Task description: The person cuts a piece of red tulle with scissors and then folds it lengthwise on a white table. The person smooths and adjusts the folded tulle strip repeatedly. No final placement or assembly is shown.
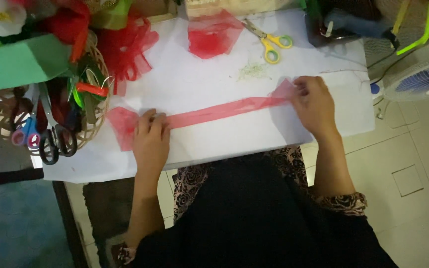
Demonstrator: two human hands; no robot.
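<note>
A white tabletop (199, 84) stands on a pale tiled floor (413, 164), with a blue patterned mat (16, 228) lying at its left. A white and blue electric fan (423, 79) stands at the right, in soft, even light.

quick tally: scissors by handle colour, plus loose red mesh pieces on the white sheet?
Yellow-handled scissors: 1
Pink-and-blue-handled scissors: 1
Black-handled scissors: 1
Red mesh strip, pinned flat by left hand and right hand: 1
Crumpled red mesh piece: 1
Total: 5
</note>
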